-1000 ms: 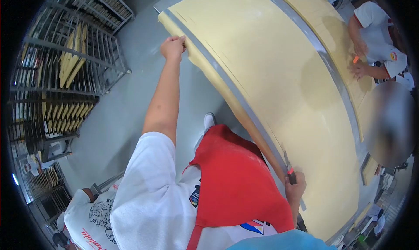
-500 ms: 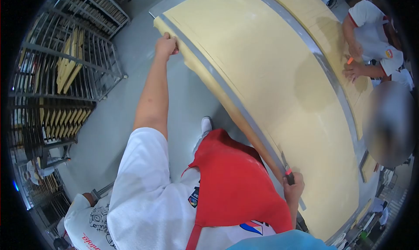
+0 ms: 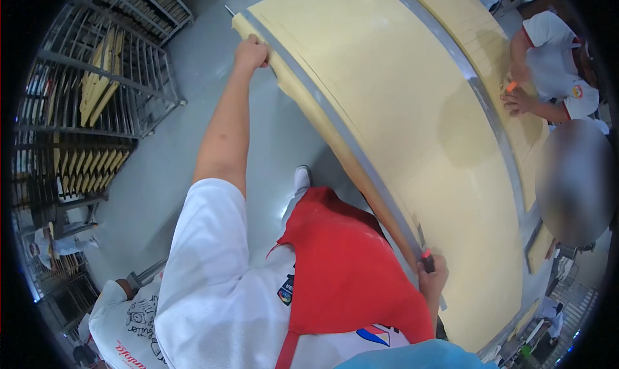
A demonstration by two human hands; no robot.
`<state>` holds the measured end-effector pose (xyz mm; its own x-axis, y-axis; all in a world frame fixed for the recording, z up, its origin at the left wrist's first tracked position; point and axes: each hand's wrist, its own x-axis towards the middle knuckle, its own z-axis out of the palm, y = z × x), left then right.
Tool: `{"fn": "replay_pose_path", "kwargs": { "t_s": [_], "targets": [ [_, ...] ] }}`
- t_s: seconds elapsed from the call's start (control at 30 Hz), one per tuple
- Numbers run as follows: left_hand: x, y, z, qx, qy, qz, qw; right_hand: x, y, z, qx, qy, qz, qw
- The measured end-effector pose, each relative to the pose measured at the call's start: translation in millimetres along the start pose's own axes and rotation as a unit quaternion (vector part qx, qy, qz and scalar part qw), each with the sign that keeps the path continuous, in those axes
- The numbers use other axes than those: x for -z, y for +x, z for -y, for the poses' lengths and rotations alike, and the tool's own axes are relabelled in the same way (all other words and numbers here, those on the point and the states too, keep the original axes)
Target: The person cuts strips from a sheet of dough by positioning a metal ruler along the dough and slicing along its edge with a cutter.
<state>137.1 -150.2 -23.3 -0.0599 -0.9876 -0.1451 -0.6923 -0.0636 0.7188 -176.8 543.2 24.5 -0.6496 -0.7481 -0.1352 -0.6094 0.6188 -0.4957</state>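
A wide sheet of pale yellow dough point(image 3: 387, 98) covers the table in front of me. Along its near side lies a long grey metal straightedge point(image 3: 322, 98), with a narrow band of dough point(image 3: 309, 114) hanging over the table edge beside it. My left hand point(image 3: 251, 53) is closed on that band near its far end; its fingertips are partly hidden. At the near end my right hand point(image 3: 435, 275) grips a knife point(image 3: 426, 256) with a black and red handle. Its thin blade points away from me, beside the straightedge on the dough.
Across the table, a person in white point(image 3: 548, 59) holds something orange over a second dough sheet point(image 3: 461, 27). Wheeled metal racks point(image 3: 109, 79) with dough pieces stand at left. Another person in white point(image 3: 129, 324) is close behind at lower left. My red apron point(image 3: 354, 259) touches the table side.
The view has shifted slightly. Both my hands keep their holds, and the knife stays at nearly the same place by the straightedge. Across the table, the co-worker's hands have moved a little.
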Motion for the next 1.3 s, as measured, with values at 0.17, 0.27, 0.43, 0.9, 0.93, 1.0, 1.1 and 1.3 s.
{"fn": "replay_pose_path", "kwargs": {
  "t_s": [0.17,0.27,0.43,0.9,0.93,1.0,1.1,1.3],
  "targets": [
    [4.3,-4.5,-10.9,-0.007,0.079,0.003,0.997,3.1,0.5,6.3,-0.028,-0.008,0.013,1.000],
    [4.4,1.3,-7.9,-0.015,0.064,0.017,0.998,3.2,1.7,3.7,-0.020,-0.007,0.016,1.000],
    [5.0,1.0,-12.3,-0.014,0.089,0.018,0.996,3.0,1.2,4.8,-0.037,0.005,0.020,0.999],
    [1.8,-4.0,-16.4,-0.054,0.186,0.023,0.981,1.9,1.4,8.3,-0.021,0.016,0.007,1.000],
    [-2.2,-4.5,-14.7,-0.076,0.185,-0.019,0.980,2.3,0.9,8.3,-0.021,0.014,0.007,1.000],
    [-5.2,-6.0,-12.5,-0.086,0.162,-0.022,0.983,1.5,1.0,5.9,-0.024,0.002,0.009,1.000],
    [0.7,-3.8,-8.9,-0.096,0.126,0.017,0.987,1.8,0.0,6.7,-0.019,-0.014,0.007,1.000],
    [-4.9,5.5,8.4,-0.168,0.143,-0.014,0.975,4.2,1.4,11.0,-0.025,-0.006,0.009,1.000]
  ]
}}
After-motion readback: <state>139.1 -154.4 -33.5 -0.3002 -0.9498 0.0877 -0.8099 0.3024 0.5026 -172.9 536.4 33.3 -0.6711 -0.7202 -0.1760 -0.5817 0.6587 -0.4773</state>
